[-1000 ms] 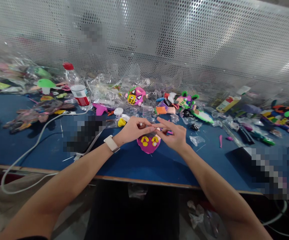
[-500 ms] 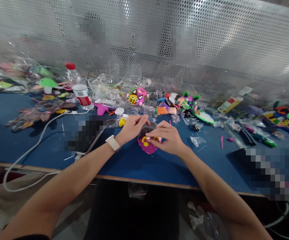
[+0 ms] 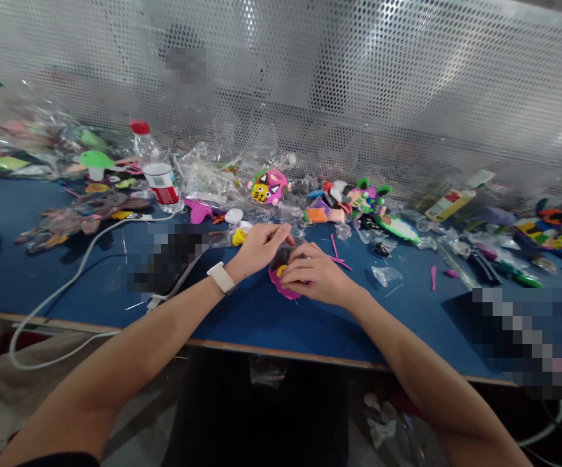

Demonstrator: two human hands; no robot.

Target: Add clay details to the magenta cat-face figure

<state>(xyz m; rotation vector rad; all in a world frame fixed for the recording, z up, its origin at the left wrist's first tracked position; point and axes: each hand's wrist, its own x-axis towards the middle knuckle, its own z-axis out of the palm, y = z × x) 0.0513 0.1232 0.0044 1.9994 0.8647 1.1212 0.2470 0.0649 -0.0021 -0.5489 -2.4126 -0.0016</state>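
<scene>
A round modelling-clay piece, magenta with grey at the top and a bit of yellow, rests on the blue table. My left hand, with a white band on its wrist, curls over the grey far-left edge and holds it; some fingertips are hidden. Over the front face, my right hand has its fingers bent and pressed together against the clay, covering most of the yellow detail. Whatever is between its fingertips cannot be seen. Thin magenta clay strips lie just beyond the right hand.
Behind the hands are a clay animal face, orange clay and plastic wrappers. To the left stand a red-capped bottle and a phone with a white cable. A dark, partly blurred object lies right.
My right hand has closed down over the clay face, and the small white bit at its fingertips is now out of sight. The magenta strips beyond it show more. My left hand stays put.
</scene>
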